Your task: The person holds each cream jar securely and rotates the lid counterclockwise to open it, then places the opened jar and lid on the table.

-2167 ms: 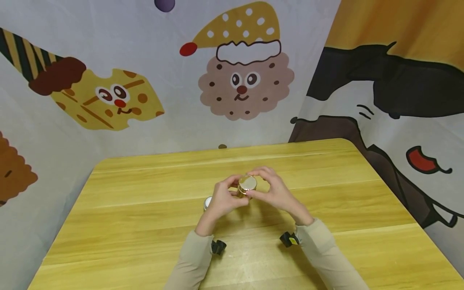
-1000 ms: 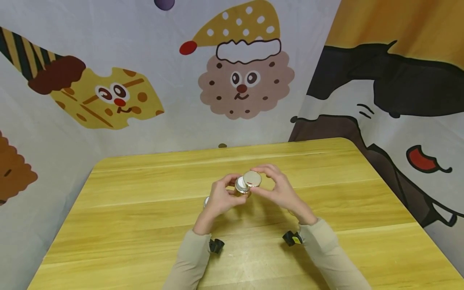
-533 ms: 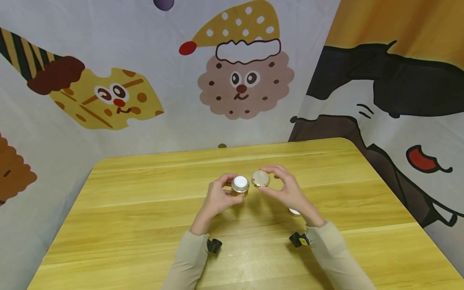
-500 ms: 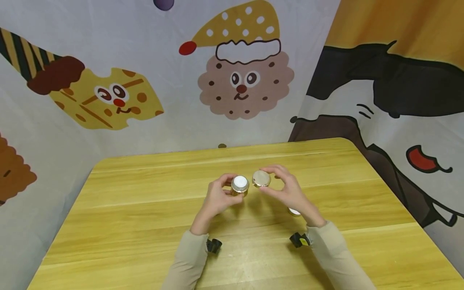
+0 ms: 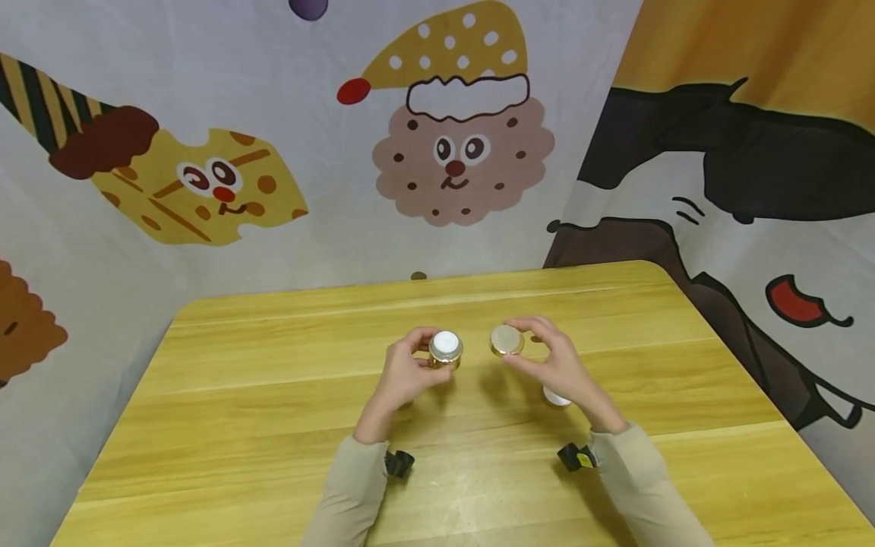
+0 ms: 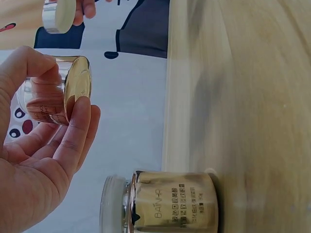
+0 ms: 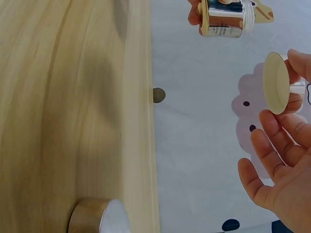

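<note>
My left hand (image 5: 415, 363) grips a small gold jar (image 5: 446, 349) with its white top showing, held above the wooden table (image 5: 260, 425). In the left wrist view the fingers (image 6: 73, 141) curl round that jar (image 6: 56, 97). My right hand (image 5: 543, 355) pinches the round gold lid (image 5: 506, 340) a short way to the right of the jar, apart from it. The right wrist view has the lid (image 7: 277, 83) edge-on at the fingertips (image 7: 272, 131), and the jar (image 7: 224, 18) beyond it.
A second gold jar (image 5: 555, 396) with a white top stands on the table under my right hand, also seen as the jar (image 7: 96, 216). Another gold jar (image 6: 167, 201) stands by my left hand, hidden in the head view. Printed cloth walls (image 5: 437, 152) close in behind.
The lid has come off the jar. My right hand carried it to the right, and my left hand drew the jar slightly left, so a gap has opened between them.
</note>
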Demonstrator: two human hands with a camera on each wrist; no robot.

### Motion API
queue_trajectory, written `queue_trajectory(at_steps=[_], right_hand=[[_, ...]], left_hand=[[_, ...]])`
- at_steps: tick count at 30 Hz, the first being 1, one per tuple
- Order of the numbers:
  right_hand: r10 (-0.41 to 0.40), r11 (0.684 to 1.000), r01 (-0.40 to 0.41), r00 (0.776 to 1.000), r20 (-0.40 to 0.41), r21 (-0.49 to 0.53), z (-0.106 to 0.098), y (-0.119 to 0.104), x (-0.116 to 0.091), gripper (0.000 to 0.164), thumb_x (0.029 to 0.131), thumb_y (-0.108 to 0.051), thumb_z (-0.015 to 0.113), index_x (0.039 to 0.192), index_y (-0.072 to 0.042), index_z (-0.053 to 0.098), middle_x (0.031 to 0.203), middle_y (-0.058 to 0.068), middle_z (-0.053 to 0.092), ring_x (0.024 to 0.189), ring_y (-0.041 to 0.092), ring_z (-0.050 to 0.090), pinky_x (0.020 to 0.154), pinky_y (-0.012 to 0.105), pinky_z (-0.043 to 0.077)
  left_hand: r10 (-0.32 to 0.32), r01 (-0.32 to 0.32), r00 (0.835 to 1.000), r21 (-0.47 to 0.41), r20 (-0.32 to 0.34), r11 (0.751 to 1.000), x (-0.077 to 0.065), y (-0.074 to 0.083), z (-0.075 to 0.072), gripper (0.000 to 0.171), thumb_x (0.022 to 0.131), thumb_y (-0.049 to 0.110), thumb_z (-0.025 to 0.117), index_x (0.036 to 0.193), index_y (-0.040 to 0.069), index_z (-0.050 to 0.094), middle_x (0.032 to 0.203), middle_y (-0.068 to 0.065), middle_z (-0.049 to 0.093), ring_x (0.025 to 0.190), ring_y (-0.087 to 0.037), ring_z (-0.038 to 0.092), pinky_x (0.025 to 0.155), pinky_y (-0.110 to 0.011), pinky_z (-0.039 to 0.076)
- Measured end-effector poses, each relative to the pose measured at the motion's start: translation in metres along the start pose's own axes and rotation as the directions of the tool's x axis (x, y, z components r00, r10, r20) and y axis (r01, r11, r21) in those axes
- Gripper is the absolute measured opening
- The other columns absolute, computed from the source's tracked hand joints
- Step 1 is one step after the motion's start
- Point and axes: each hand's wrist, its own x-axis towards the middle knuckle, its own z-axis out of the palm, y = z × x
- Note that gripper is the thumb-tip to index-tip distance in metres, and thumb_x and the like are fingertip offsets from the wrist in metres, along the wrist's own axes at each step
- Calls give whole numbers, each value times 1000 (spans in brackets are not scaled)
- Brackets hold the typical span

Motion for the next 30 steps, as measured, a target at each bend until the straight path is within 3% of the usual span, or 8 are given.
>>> queue_trajectory(at_steps=[6, 9, 13, 16, 18, 24, 30], right_hand=[[-3, 1000, 3, 1000, -4, -30, -8, -17, -4, 45, 72, 6, 75, 115, 2, 61, 111, 16, 61, 103, 11, 51, 80, 39, 46], [1, 999, -1, 1000, 0, -36, -13, -28, -5, 44, 72, 8, 73, 114, 7, 59, 110, 20, 60, 101, 16, 53, 79, 43, 47], [14, 999, -14, 1000, -5, -37, -13, -5, -10, 46, 73, 5, 74, 117, 2, 60, 111, 15, 61, 100, 25, 54, 78, 45, 47], [22, 999, -23, 1000, -11, -33, -12, 12, -15, 47, 73, 4, 76, 117, -1, 60, 108, 10, 62, 98, 18, 55, 78, 44, 48], [23, 1000, -23, 1000, -10, -19, -14, 8, -16, 46, 71, 8, 75, 114, 4, 59, 105, 14, 62, 94, 20, 56, 77, 44, 50], [3, 1000, -3, 1000, 7, 26, -19, -16, -15, 41, 68, 14, 73, 106, 14, 55, 99, 23, 61, 88, 25, 56, 76, 30, 52], [-13, 1000, 13, 1000, 20, 10, -21, -15, -17, 40, 67, 14, 74, 102, 13, 53, 99, 22, 60, 89, 19, 56, 76, 32, 52]], left_hand=[[25, -25, 1000, 6, -3, 1000, -1, -1, -1, 48, 65, -9, 74, 111, -5, 59, 102, -16, 62, 91, -27, 58, 71, -27, 57], [31, -31, 999, 6, -7, 999, -1, -1, -1, 47, 65, -9, 73, 110, -6, 59, 102, -17, 62, 91, -29, 58, 71, -30, 58], [12, -12, 1000, 16, -15, 1000, -1, -1, -1, 47, 65, -9, 73, 110, -5, 59, 103, -16, 62, 91, -28, 58, 72, -31, 58], [-5, 5, 1000, 28, -18, 1000, 0, -1, 0, 48, 65, -9, 73, 111, -5, 58, 103, -16, 61, 92, -27, 58, 74, -31, 57], [-9, 10, 1000, 32, -18, 999, 0, -1, 0, 48, 66, -9, 74, 111, -5, 58, 103, -16, 61, 92, -27, 57, 75, -33, 57], [10, -8, 1000, 68, -28, 998, -1, -2, 0, 48, 65, -7, 76, 109, -4, 58, 101, -16, 62, 91, -27, 58, 80, -39, 55], [50, -47, 998, 66, -49, 997, -2, -5, 1, 50, 63, -9, 77, 108, -8, 57, 103, -20, 62, 93, -34, 58, 86, -52, 49]])
